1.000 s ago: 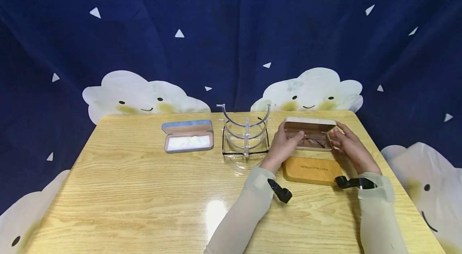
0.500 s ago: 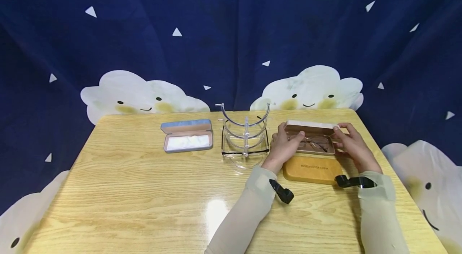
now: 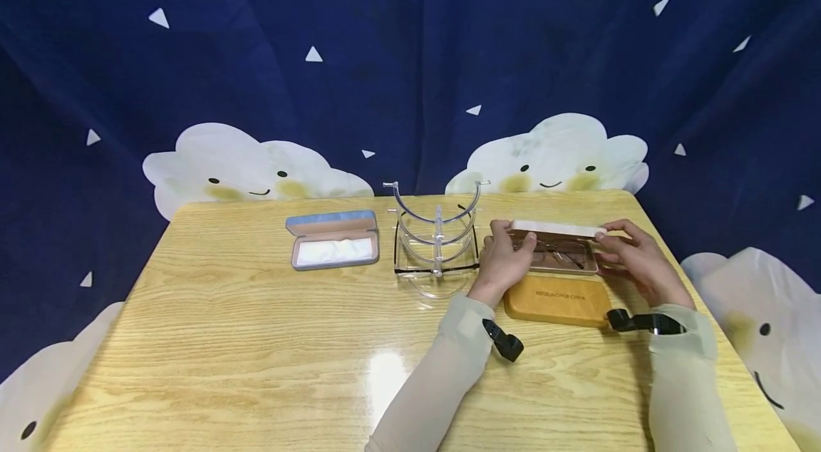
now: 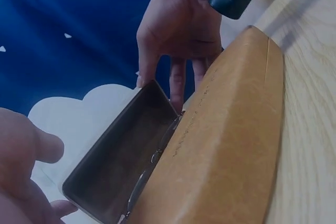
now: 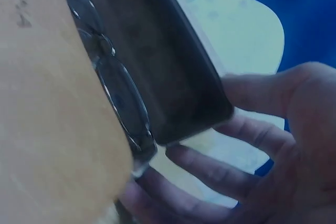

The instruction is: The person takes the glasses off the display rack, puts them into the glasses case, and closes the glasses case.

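Observation:
A glasses case (image 3: 558, 229) with a white lid and brown lining stands partly open at the right of the table. A pair of thin-rimmed glasses (image 3: 558, 252) lies in it, also visible in the right wrist view as glasses (image 5: 123, 95). My left hand (image 3: 503, 263) holds the case's left end, thumb toward the front and fingers behind the lid. At the opposite end, my right hand (image 3: 641, 263) grips the lid's corner with the thumb on its edge and fingers around the side. A closed orange-tan glasses case (image 3: 558, 300) lies just in front, between the wrists.
Left of my left hand stands a clear glasses rack (image 3: 439, 242) with black-framed glasses (image 3: 410, 271) on it. Farther left, a blue glasses case (image 3: 330, 224) lies open with a white cloth (image 3: 335, 251) inside. A dark blue curtain (image 3: 359, 45) hangs behind the wooden table (image 3: 256, 338).
The white case's lid has tilted forward and down over the glasses, with my right hand moving along at its corner. My left hand stays at the left end.

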Available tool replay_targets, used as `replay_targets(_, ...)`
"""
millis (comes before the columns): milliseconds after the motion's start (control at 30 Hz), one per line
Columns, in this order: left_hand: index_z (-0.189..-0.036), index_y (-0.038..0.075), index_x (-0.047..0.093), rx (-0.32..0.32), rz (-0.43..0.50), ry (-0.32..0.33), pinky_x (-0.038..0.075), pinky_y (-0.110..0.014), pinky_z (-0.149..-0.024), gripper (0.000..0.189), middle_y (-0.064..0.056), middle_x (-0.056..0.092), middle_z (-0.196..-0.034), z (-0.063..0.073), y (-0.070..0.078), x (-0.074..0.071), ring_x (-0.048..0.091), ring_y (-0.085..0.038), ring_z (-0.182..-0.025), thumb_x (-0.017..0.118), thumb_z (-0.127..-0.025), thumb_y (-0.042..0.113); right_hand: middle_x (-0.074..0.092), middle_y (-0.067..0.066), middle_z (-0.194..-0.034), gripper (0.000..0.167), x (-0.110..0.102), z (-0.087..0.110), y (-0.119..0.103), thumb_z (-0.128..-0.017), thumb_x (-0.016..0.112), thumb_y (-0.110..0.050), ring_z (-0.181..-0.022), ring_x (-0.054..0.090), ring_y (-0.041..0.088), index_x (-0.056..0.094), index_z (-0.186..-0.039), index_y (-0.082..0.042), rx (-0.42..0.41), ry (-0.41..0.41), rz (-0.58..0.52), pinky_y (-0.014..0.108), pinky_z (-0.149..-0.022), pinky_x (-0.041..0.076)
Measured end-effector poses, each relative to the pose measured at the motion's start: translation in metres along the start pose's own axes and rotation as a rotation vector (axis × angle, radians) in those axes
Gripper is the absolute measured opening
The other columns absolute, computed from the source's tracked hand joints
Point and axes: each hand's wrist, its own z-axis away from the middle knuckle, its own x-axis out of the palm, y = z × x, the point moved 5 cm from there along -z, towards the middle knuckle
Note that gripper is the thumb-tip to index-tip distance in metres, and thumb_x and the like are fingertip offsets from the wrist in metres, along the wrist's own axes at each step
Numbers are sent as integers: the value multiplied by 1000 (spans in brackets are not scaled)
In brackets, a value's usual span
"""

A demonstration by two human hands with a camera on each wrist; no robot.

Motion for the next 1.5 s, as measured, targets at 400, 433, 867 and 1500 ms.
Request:
replay_targets(400, -130, 22, 41, 37, 38, -10, 40, -45, -106, 29, -9, 47, -120, -3, -3, -2, 44, -31, -121, 53, -108, 37, 76, -12, -101, 17, -10, 2, 4, -101, 66, -3, -89, 78, 11, 68, -108, -18, -114, -172, -335, 31, -73, 67)
replay_targets(433, -128, 22, 41, 40, 43, -11, 39, -44, -105, 27, -7, 45, -117, -3, -3, -2, 42, -30, -118, 53, -109, 36, 75, -12, -101, 18, -11, 2, 5, -100, 66, -1, -90, 77, 12, 68, -108, -17, -123, -176, -337, 31, -74, 67)
replay_targets(867, -134, 14, 56, 71, -23, 14, 43, -44, -111, 31, -12, 50, -137, -1, -3, 2, 49, -32, -126, 60, -105, 24, 66, -24, -97, 18, -9, -4, 13, -97, 76, -16, -88, 64, -5, 71, -113, -10, -91, -36, 8, 15, -77, 60)
replay_targets(1500, -161, 8, 36, 20, 78, -77, 37, -43, -127, 66, -13, 44, -161, -8, -4, 4, 46, -29, -148, 61, -105, 33, 62, -30, -99, 41, -6, -8, 20, -102, 69, -26, -91, 62, -10, 61, -133, 0, -52, 27, 40, 11, -80, 57)
